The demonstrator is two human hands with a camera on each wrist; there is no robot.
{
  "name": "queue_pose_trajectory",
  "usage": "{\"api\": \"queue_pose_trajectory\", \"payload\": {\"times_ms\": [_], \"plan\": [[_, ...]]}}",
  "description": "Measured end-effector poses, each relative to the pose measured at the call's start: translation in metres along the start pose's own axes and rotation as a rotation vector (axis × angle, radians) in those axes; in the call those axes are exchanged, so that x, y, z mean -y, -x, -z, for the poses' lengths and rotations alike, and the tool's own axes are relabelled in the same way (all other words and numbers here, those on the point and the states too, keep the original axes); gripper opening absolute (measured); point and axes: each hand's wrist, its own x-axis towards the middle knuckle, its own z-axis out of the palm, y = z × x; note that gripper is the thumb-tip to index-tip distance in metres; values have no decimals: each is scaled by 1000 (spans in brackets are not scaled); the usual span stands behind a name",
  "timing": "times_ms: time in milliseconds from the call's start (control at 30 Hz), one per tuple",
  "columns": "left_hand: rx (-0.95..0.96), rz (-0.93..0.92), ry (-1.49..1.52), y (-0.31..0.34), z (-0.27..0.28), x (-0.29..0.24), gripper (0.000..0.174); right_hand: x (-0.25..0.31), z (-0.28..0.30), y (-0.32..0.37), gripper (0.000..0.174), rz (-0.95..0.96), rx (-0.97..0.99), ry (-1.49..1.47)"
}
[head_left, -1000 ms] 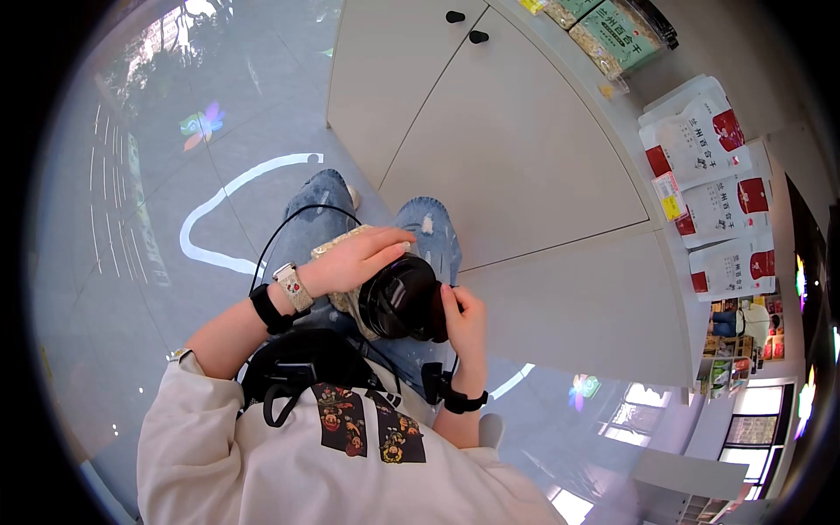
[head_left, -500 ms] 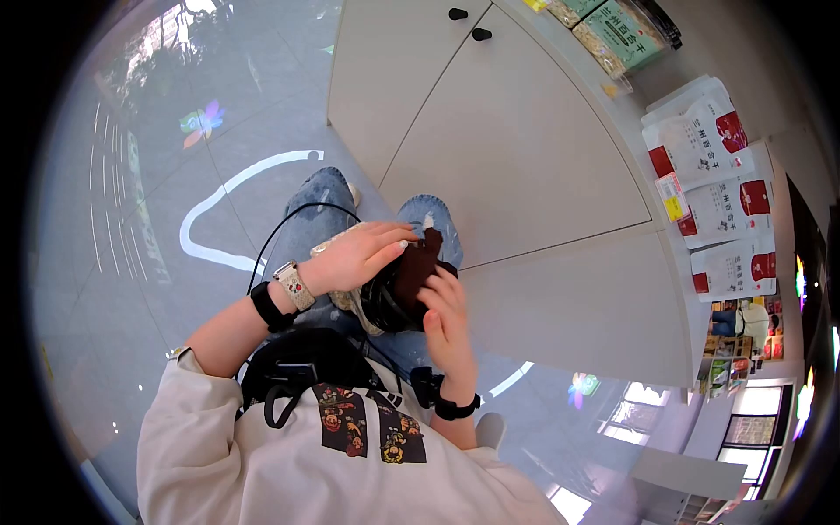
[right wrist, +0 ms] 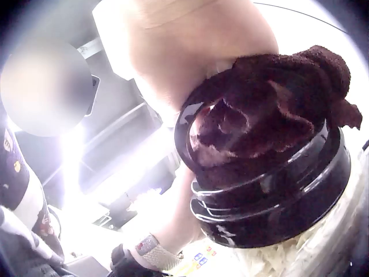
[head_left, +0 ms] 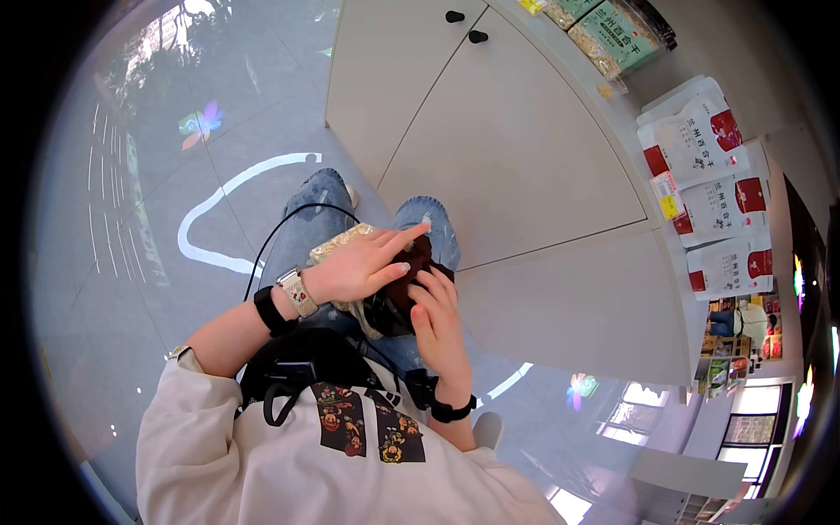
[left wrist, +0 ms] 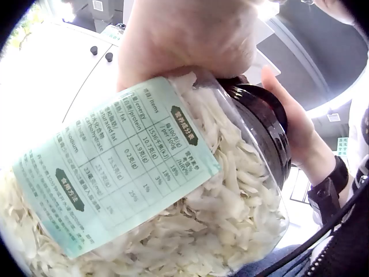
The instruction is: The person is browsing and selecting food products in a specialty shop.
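Note:
A clear jar (head_left: 337,245) full of pale dried flakes is held in front of my waist, above my jeans. It has a black screw lid (head_left: 392,313) and a green printed label (left wrist: 115,173). My left hand (head_left: 359,267), with a watch on the wrist, grips the jar body from above. My right hand (head_left: 437,319) lies over the lid and holds a dark brown cloth (head_left: 418,258) against it. In the right wrist view the cloth (right wrist: 265,121) is bunched on top of the lid (right wrist: 271,190). The left wrist view shows my right hand (left wrist: 294,133) beside the lid (left wrist: 265,127).
A white cabinet (head_left: 490,157) with black knobs (head_left: 455,16) stands close ahead. On its top lie white-and-red pouches (head_left: 700,140) and green-labelled packs (head_left: 612,31). The glossy grey floor (head_left: 149,289) with a white line spreads to the left. A black bag (head_left: 297,367) hangs at my chest.
My right hand left the lid's edge and came over the lid's top with the brown cloth. My left index finger stretched out further. The jar stayed in place.

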Motion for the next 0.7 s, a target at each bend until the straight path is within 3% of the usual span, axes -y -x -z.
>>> {"api": "queue_pose_trajectory", "payload": {"times_ms": [367, 600, 700], "plan": [[11, 103, 23, -4, -6, -1, 54, -18, -18, 6, 35, -182, -201, -28], [34, 52, -87, -4, -5, -3, 74, -42, -23, 7, 32, -292, -304, -324], [35, 15, -152, -3, -6, -5, 87, -46, -24, 8, 31, -290, -337, -314]]}}
